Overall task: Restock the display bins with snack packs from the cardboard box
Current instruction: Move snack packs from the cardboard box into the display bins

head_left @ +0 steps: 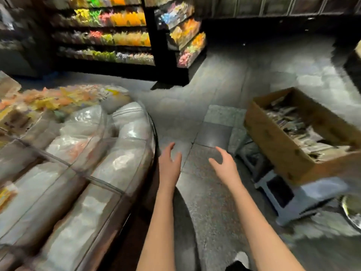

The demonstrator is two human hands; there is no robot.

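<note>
- Display bins (125, 173): a curved, clear-walled unit fills the near left. Its compartments hold pale bagged goods, with coloured packs at its far end.
- Cardboard box (273, 141): stands open-topped at the right on a grey stool (304, 194), tilted in this view. It lies to the right of both hands and farther off. Its long axis appears to run from far left to near right, with a long wall facing the hands.
- Snack packs (298, 130): dark packs lie in a loose heap inside the box; blur hides any detail.
- Right hand (224, 165): the nearer one to the box. Fingers are spread and lightly curved, holding and touching nothing above the floor.
- Left hand (170, 163): just beside the bin unit's front edge. Fingers are apart and it is empty.
- Judgement: the next move calls for a reach to the right into the box, led by the right hand.
</note>
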